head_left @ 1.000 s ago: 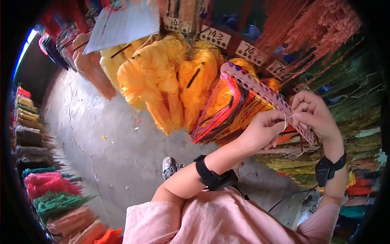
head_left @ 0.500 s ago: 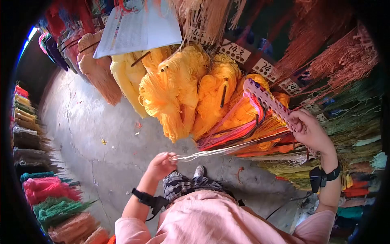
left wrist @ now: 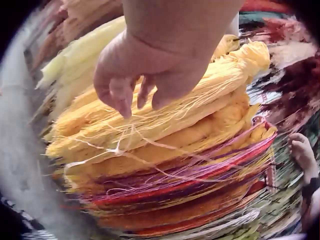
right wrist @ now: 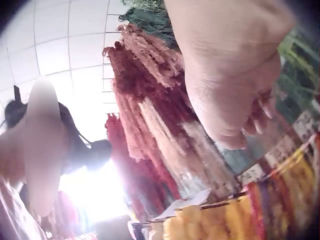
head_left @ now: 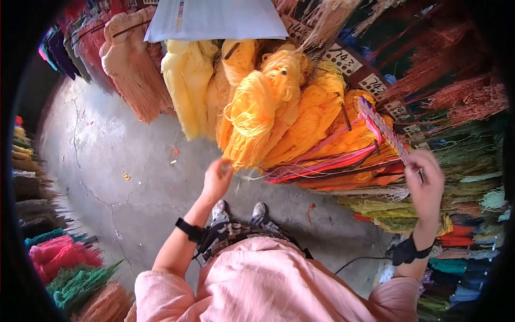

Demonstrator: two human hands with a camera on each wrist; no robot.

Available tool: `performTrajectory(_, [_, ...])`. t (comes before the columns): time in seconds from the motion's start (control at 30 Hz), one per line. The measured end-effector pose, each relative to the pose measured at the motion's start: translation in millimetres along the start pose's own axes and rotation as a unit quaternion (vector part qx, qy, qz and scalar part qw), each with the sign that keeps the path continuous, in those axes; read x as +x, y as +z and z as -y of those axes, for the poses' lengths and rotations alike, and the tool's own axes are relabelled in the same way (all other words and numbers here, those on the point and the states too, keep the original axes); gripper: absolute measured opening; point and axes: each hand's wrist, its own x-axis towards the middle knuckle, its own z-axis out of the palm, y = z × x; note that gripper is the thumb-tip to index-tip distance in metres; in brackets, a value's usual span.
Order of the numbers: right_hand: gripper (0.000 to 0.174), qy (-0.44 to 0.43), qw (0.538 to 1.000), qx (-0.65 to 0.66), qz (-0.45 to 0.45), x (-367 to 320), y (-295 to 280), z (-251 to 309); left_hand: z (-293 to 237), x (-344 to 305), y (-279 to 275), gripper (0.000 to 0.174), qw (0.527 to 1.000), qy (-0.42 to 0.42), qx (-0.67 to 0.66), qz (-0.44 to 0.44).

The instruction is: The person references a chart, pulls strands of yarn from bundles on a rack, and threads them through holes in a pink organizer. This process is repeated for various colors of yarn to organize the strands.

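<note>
My left hand [head_left: 216,181] hangs beside the lower end of the orange yarn, its fingers bent loosely. In the left wrist view, this hand [left wrist: 150,65] shows a gap between thumb and fingers, above loose pale threads [left wrist: 117,150]; no clear grip on them is visible. With my right hand [head_left: 425,180] I hold the lower end of a pink perforated strip [head_left: 390,131]. Pink, red and dark threads [head_left: 343,160] trail leftward from the strip, over the orange skeins [head_left: 311,112]. The right wrist view shows the right hand [right wrist: 235,90] from behind, its grip hidden.
A printed sheet [head_left: 214,20] lies over the hanging skeins at the top. Numbered labels [head_left: 343,58] line the rack. More yarn [head_left: 64,256] hangs at the left, and dark red bundles [head_left: 429,59] at the upper right. Grey floor [head_left: 145,182] shows between.
My left hand has pulled away from the strip to the left, then risen beside the orange yarn. The pale threads, earlier stretched toward it, now hang slack. The right hand has gripped the strip's end.
</note>
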Motion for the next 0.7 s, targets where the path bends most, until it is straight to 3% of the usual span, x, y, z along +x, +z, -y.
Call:
performTrajectory(0.07, [0.015,-0.080,0.993,0.054,0.061,-4,27,28,-11,18,0,0.034,0.991,0.024,-0.090,-0.092])
performTrajectory(0.1, [0.015,-0.089,0.984,0.068,0.135,-3,44,43,-18,26,-2,0.037,0.983,0.032,-0.138,-0.118])
performTrajectory(0.2, [0.016,-0.195,0.937,0.178,0.229,9,108,81,-49,45,-4,0.046,0.959,0.225,-0.079,-0.153])
performTrajectory(0.27, [0.015,-0.209,0.912,0.264,0.234,21,153,104,-58,53,8,0.052,0.970,0.195,-0.119,-0.079])
performTrajectory(0.37, [0.014,-0.243,0.915,0.249,0.202,44,217,136,-65,48,33,0.051,0.957,0.157,-0.244,0.008])
performTrajectory(0.47, [0.011,-0.203,0.953,0.151,0.169,68,273,134,-69,35,58,0.049,0.943,0.175,-0.283,0.021])
performTrajectory(0.53, [0.017,-0.128,0.975,0.101,0.150,78,290,112,-66,29,62,0.047,0.933,0.193,-0.303,0.033])
performTrajectory(0.57, [0.018,-0.129,0.981,0.090,0.113,81,294,97,-61,26,56,0.043,0.953,0.247,-0.164,0.056])
performTrajectory(0.6, [0.018,-0.112,0.988,0.061,0.083,82,293,85,-60,27,50,0.040,0.949,0.257,-0.173,0.059])
performTrajectory(0.7, [0.033,0.014,0.986,0.144,0.089,74,280,62,-61,32,35,0.031,0.924,0.284,-0.247,0.073])
